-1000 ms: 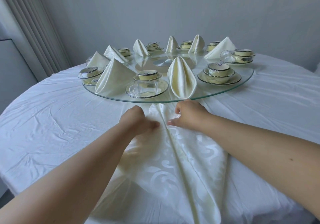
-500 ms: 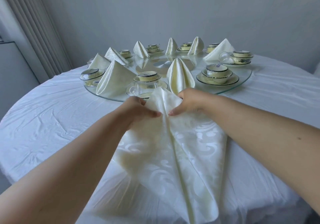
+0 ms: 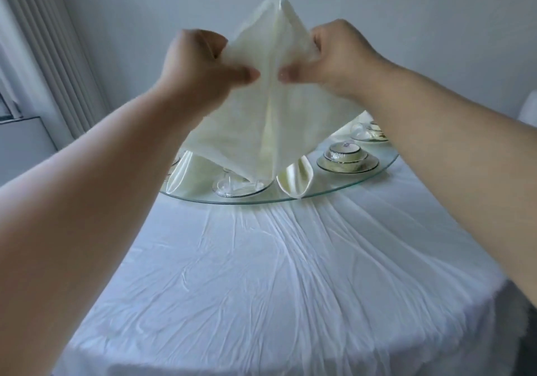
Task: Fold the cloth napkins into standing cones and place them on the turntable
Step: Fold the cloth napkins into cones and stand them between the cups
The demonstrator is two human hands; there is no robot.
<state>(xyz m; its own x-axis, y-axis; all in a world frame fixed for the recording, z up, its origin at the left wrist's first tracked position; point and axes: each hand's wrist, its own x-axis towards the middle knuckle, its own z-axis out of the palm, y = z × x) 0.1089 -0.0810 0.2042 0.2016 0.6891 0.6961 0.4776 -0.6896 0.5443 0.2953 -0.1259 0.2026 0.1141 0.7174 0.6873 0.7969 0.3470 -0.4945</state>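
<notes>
Lifted since half a second ago: cream napkin [image 3: 261, 108], then draped on the tablecloth at the table edge, now held in the air above the table, its point uppermost and its lower corner hanging in front of the turntable. Left hand [image 3: 200, 64]: raised with it, fingers curled round the napkin's left fold, thumb pressed to the cloth. Right hand [image 3: 334, 59]: likewise raised, gripping the right fold, thumb forward. Both hands sit close together, the centre crease between them.

Glass turntable [image 3: 348, 188]: on the table beyond the hands, its middle hidden by the raised napkin. On it: folded napkin cone [image 3: 296, 179] near the front rim; another folded napkin [image 3: 189, 175] to the left, partly covered; clear glass dish [image 3: 241, 188] between them; stacked bowl and saucer [image 3: 347, 159] to the right. White tablecloth [image 3: 261, 274]: wrinkled, covering the round table. Pleated curtain [image 3: 43, 41] at far left.
</notes>
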